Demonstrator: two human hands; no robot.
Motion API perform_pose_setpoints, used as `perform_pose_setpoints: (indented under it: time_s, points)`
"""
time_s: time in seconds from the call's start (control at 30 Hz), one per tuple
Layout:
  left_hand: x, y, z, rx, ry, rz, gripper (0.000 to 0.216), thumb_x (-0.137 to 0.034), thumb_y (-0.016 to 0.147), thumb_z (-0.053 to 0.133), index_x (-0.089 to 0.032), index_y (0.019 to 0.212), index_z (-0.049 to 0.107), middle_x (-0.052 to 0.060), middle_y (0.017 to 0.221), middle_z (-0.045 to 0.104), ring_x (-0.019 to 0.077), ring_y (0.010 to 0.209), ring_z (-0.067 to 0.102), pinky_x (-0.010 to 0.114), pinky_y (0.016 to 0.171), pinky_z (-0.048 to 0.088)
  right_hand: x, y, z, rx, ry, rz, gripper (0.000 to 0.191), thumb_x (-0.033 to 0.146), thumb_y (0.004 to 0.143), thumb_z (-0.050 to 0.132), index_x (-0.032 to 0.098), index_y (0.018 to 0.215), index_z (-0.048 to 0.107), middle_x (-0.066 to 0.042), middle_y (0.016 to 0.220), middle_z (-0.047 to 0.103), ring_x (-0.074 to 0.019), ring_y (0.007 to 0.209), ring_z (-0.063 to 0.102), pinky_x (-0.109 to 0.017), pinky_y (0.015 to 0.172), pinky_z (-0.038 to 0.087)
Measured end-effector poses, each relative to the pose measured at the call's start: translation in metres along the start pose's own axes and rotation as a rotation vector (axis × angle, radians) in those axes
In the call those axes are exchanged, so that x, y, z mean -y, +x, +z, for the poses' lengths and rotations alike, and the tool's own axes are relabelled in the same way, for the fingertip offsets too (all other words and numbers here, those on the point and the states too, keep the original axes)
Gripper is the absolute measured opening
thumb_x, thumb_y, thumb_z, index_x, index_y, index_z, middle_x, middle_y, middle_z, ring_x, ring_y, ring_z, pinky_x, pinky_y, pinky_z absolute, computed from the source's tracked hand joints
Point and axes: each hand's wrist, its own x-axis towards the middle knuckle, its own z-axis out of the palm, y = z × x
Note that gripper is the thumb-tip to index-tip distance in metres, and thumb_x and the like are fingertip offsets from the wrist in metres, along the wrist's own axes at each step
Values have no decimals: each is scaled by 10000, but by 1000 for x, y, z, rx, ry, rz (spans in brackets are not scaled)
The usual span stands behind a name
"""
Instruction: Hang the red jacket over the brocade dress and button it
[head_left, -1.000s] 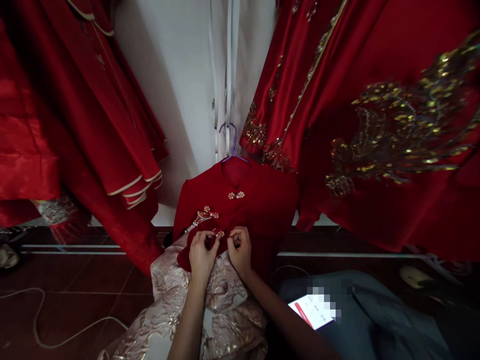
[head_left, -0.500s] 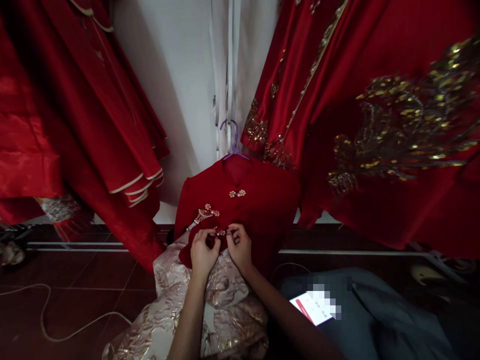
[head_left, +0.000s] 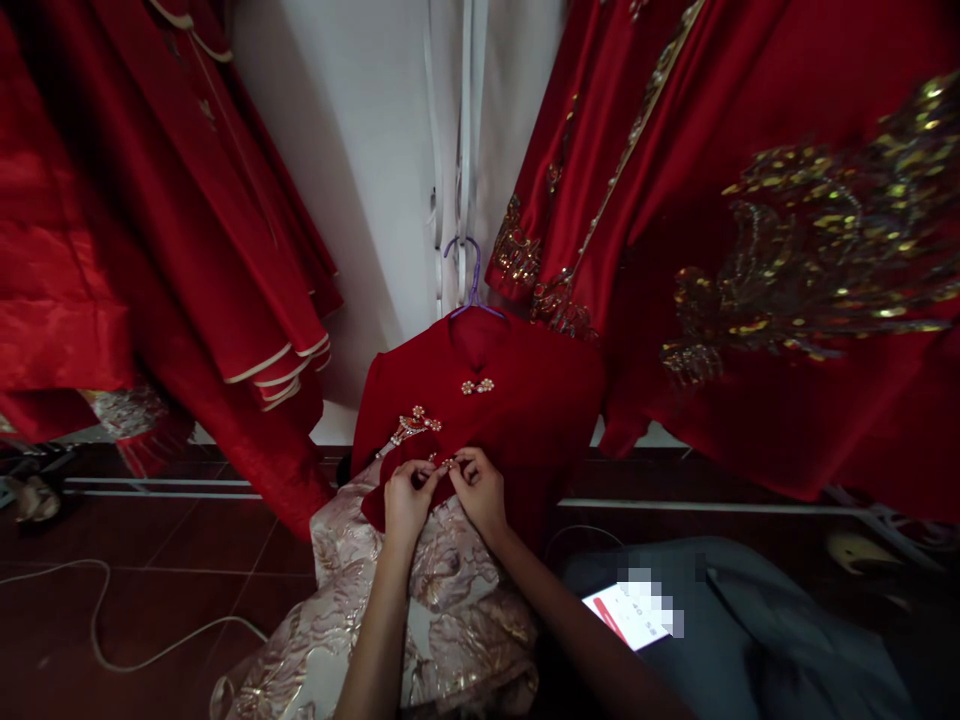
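Note:
A small red jacket hangs on a purple hanger against a white wall, over a pale gold brocade skirt. It carries pearl-and-gold clasps: one at the collar, one at the left chest. My left hand and my right hand meet at a third clasp on the front edge. Both hands pinch the clasp and the red cloth around it, fingers curled.
Long red gowns hang at the left and a gold-embroidered red gown at the right. A white cable lies on the dark red tiled floor. A lit phone rests on grey cloth at lower right.
Both hands have crept slightly upward and closer together at the clasp. The view has shifted a little; the garments have not moved.

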Motion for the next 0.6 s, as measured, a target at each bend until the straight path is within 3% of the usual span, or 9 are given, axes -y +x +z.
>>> perform_pose_setpoints:
  time_s: [0.23, 0.47, 0.6]
  points:
    - [-3, -1, -1, 3, 10, 9, 216, -403, 696, 647, -198, 760, 658, 21, 748, 683, 146, 673, 615, 252, 666, 463, -1, -1, 0, 24, 9, 5, 142, 259, 743, 547, 197, 860, 600, 8, 670, 621, -101, 489, 500, -215, 490, 400]
    - [-3, -1, 1, -17, -75, -39, 217, -386, 724, 617, -181, 788, 650, 24, 725, 679, 146, 660, 631, 248, 653, 484, 3, -2, -3, 58, 10, -73, 178, 162, 704, 502, 201, 857, 584, 7, 750, 608, -88, 507, 484, -213, 524, 409]
    - [-6, 1, 1, 70, -182, -33, 199, -347, 745, 596, -169, 811, 659, 41, 793, 696, 152, 730, 646, 256, 715, 496, 5, -3, -4, 67, 16, -94, 199, 156, 696, 499, 202, 874, 574, 8, 752, 580, -86, 510, 465, -213, 525, 405]
